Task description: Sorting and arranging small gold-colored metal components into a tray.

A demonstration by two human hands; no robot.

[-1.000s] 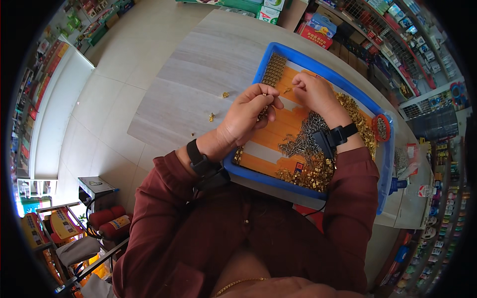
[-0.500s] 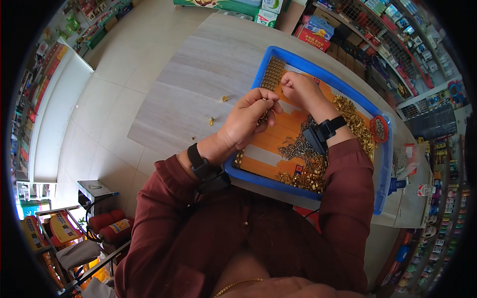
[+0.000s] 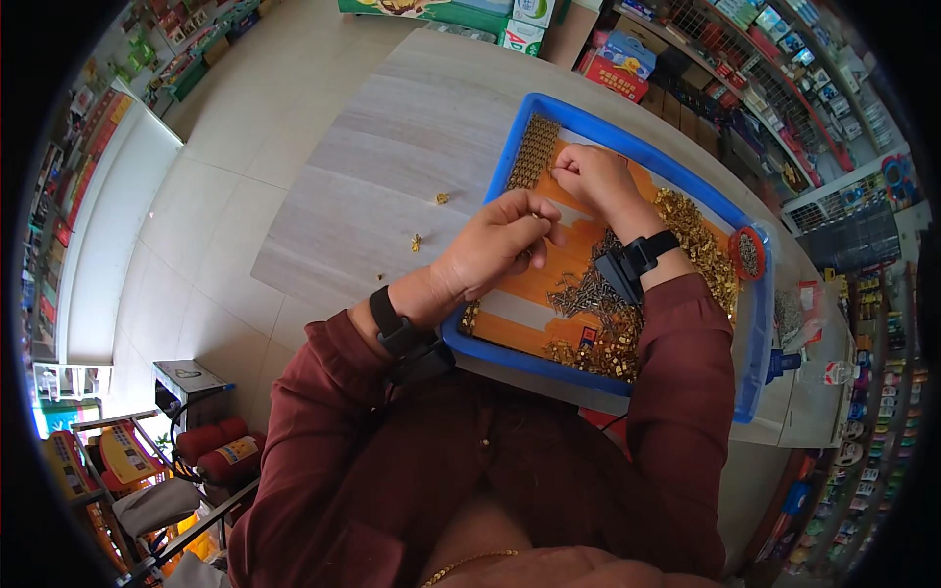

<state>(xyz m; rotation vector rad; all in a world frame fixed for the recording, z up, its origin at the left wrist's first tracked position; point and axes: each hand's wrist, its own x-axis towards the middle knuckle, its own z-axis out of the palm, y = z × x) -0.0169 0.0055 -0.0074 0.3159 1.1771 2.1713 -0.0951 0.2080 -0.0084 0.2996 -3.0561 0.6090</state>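
My left hand [image 3: 502, 240] is over the left side of a blue tray [image 3: 642, 132], its fingers curled in; what they hold, if anything, is hidden. Further into the tray, my right hand [image 3: 594, 180] is closed with fingertips pinched over an orange board [image 3: 534, 284]; I cannot make out anything in it. Beside the hands, small gold-coloured metal pieces [image 3: 535, 149] stand in tight rows along the tray's far left. Silver screws [image 3: 593, 294] lie heaped below my right wrist. Loose gold pieces form one pile [image 3: 691, 230] at the right and another pile [image 3: 613, 358] at the near side.
A red round dish [image 3: 750, 253] of small silver parts sits at the tray's right rim. On the wooden table [image 3: 363, 147] lie a few stray gold pieces [image 3: 442, 198]. Clear plastic bags [image 3: 809, 323] are at the right. Stocked shelves and red cylinders [image 3: 230, 451] surround the table.
My left hand has turned slightly, and the gold pieces seen between its fingers before are now hidden. The right hand has shifted a little to the left, still pinched.
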